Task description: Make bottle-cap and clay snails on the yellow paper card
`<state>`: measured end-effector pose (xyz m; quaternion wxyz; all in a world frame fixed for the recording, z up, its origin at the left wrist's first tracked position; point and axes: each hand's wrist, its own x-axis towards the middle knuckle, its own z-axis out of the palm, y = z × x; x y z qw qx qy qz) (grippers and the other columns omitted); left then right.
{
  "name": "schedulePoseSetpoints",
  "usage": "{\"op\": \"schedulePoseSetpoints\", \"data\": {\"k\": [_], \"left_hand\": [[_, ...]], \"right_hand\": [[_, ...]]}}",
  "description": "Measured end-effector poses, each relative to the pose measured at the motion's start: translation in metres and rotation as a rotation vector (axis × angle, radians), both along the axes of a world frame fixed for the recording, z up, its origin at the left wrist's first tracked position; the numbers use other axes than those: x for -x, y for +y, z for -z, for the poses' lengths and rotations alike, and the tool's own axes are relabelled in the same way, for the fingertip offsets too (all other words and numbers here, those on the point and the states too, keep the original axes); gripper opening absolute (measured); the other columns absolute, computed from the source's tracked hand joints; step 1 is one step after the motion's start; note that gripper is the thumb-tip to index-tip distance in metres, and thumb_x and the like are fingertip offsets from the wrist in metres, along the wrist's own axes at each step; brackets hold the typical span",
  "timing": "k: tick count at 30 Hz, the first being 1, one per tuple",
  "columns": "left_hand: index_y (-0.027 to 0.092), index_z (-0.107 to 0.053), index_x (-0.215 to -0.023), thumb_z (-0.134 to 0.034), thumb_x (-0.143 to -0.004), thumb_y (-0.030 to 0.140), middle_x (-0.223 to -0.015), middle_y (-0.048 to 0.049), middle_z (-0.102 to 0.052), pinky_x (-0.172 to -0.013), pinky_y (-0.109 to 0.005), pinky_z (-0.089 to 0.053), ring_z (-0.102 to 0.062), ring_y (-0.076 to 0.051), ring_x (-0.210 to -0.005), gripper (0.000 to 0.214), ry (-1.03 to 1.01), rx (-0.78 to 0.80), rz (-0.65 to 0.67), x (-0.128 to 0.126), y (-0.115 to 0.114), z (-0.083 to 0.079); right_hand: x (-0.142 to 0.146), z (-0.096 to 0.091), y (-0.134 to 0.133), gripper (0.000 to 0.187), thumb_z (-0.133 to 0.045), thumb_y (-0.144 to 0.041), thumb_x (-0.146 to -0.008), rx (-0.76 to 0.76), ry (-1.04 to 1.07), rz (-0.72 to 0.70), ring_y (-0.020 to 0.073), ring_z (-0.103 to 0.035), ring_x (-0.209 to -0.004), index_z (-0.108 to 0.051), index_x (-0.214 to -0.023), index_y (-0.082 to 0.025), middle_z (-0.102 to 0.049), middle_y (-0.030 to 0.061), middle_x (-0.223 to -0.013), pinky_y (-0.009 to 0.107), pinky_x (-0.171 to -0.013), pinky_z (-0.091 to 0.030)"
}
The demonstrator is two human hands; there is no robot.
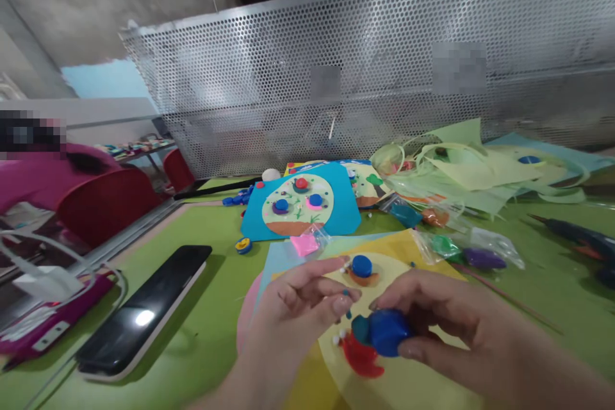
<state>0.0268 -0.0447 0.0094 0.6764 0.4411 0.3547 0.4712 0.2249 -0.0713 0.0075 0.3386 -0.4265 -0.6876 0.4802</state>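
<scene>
My right hand [461, 327] pinches a blue bottle cap [387, 331] that sits on a red clay shape [361, 357] on a pale yellow paper circle [408, 378]. My left hand [298, 307] hovers just left of the cap, thumb and fingers pinched together on something tiny I cannot make out. A second blue cap on brown clay [362, 268] lies on the same sheet beyond my fingers. Small white beads [339, 336] sit beside the red clay.
A finished blue card with caps [300, 205] lies further back. Bags of coloured clay [461, 253], green paper scraps [471, 166], a glue gun [581, 243] at right. A black phone [144, 307] at left on the green table [211, 346]. A perforated metal screen [365, 64] stands behind. A person in pink [43, 173] sits far left.
</scene>
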Motion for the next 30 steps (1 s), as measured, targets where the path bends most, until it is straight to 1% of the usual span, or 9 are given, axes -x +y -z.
{"op": "schedulePoseSetpoints", "data": {"k": [4,7,9,13,17,22,25,27,30], "left_hand": [[0.027,-0.073,-0.089,-0.080,-0.064,0.027,-0.067,0.0020,-0.071,-0.061,-0.011,-0.047,-0.065,-0.008,-0.067,0.026,-0.011,0.016,0.037,-0.002,-0.004,0.004],[0.028,-0.073,-0.089,-0.080,-0.065,0.024,-0.068,0.0021,-0.072,-0.063,-0.012,-0.049,-0.066,-0.009,-0.069,0.026,-0.019,0.022,0.046,0.000,-0.005,0.005],[0.029,-0.073,-0.090,-0.080,-0.065,0.023,-0.068,0.0023,-0.072,-0.063,-0.011,-0.049,-0.066,-0.009,-0.070,0.027,-0.024,0.021,0.053,0.000,-0.005,0.004],[0.028,-0.072,-0.093,-0.079,-0.066,0.022,-0.068,0.0026,-0.073,-0.061,-0.008,-0.048,-0.065,-0.007,-0.068,0.028,-0.009,-0.003,0.043,0.000,-0.005,0.001],[0.027,-0.072,-0.092,-0.079,-0.066,0.020,-0.070,0.0018,-0.074,-0.060,-0.009,-0.049,-0.065,-0.006,-0.063,0.028,-0.026,0.025,0.051,-0.002,-0.005,-0.001],[0.028,-0.072,-0.092,-0.079,-0.065,0.015,-0.076,0.0011,-0.075,-0.059,-0.010,-0.051,-0.065,-0.006,-0.060,0.031,-0.055,0.016,0.035,0.001,-0.005,-0.001],[0.028,-0.070,-0.098,-0.078,-0.066,0.017,-0.082,-0.0008,-0.075,-0.062,-0.013,-0.053,-0.067,-0.009,-0.065,0.035,-0.019,-0.035,0.020,0.005,-0.005,0.000],[0.029,-0.068,-0.103,-0.076,-0.069,0.019,-0.086,-0.0017,-0.075,-0.066,-0.016,-0.054,-0.069,-0.011,-0.070,0.036,0.029,-0.100,0.022,0.007,-0.007,-0.001],[0.036,-0.060,-0.114,-0.070,-0.077,0.020,-0.092,0.0001,-0.074,-0.071,-0.019,-0.055,-0.070,-0.014,-0.077,0.042,0.104,-0.271,-0.024,0.009,-0.012,-0.004]], "right_hand": [[0.003,0.003,-0.001,0.014,-0.060,-0.021,-0.076,0.083,0.034,-0.040,0.0165,-0.059,-0.073,-0.060,-0.089,-0.023,-0.064,0.0017,-0.080,0.026,-0.066,-0.048],[0.005,0.002,-0.002,0.015,-0.062,-0.022,-0.074,0.116,0.048,-0.007,0.0159,-0.058,-0.070,-0.060,-0.089,-0.022,-0.063,0.0016,-0.079,0.025,-0.063,-0.047],[0.005,0.000,-0.002,0.015,-0.062,-0.022,-0.073,0.131,0.061,-0.009,0.0153,-0.058,-0.069,-0.061,-0.088,-0.023,-0.063,0.0013,-0.078,0.024,-0.061,-0.046],[0.006,-0.003,-0.003,0.017,-0.062,-0.021,-0.071,0.155,0.084,0.020,0.0159,-0.058,-0.071,-0.062,-0.087,-0.024,-0.063,0.0010,-0.079,0.025,-0.064,-0.047],[0.007,-0.006,-0.002,0.019,-0.062,-0.019,-0.070,0.134,0.093,0.015,0.0150,-0.059,-0.070,-0.062,-0.088,-0.024,-0.063,0.0004,-0.079,0.024,-0.062,-0.046],[0.008,-0.009,-0.003,0.016,-0.062,-0.017,-0.068,0.131,0.097,0.078,0.0140,-0.059,-0.067,-0.063,-0.083,-0.022,-0.063,-0.0002,-0.075,0.023,-0.060,-0.046],[0.003,-0.009,-0.001,0.017,-0.062,-0.018,-0.072,0.117,0.069,0.018,0.0146,-0.061,-0.072,-0.062,-0.088,-0.023,-0.065,0.0008,-0.080,0.023,-0.064,-0.049],[0.000,-0.009,0.000,0.018,-0.062,-0.017,-0.074,0.100,0.065,-0.012,0.0142,-0.061,-0.074,-0.061,-0.091,-0.025,-0.066,0.0006,-0.083,0.023,-0.066,-0.050],[-0.001,-0.009,-0.001,0.018,-0.062,-0.016,-0.074,0.072,0.099,0.025,0.0126,-0.063,-0.072,-0.062,-0.089,-0.025,-0.068,-0.0008,-0.081,0.021,-0.067,-0.051]]}}
